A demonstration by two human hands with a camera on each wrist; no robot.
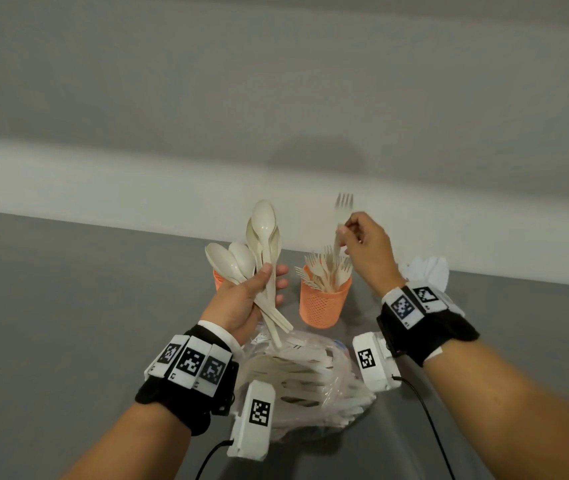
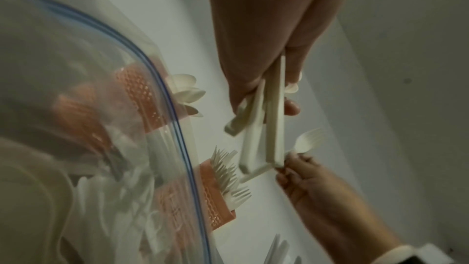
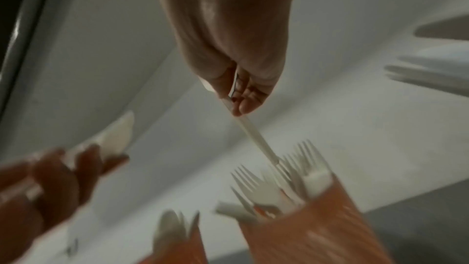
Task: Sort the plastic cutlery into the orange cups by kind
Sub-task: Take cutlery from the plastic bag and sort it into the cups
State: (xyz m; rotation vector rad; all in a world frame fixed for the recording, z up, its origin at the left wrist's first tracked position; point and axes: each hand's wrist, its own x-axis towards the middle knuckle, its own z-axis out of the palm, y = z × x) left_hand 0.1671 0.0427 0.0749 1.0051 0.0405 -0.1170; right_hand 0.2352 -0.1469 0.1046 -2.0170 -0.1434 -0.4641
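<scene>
The left hand (image 1: 241,299) grips a bunch of spoons (image 1: 259,244), bowls up, in front of the left orange cup (image 1: 218,278). The fork cup (image 1: 324,303) stands to its right, full of forks. Above it, the right hand (image 1: 369,251) pinches one fork (image 1: 343,209), handle down among the others. A clear bag of cutlery (image 1: 307,379) lies nearer the person.

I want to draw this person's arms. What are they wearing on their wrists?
Each bare forearm has a black wristband carrying white blocks printed with black-and-white square codes. A white box with another code hangs under each wrist, with a thin black cable trailing away.
</scene>
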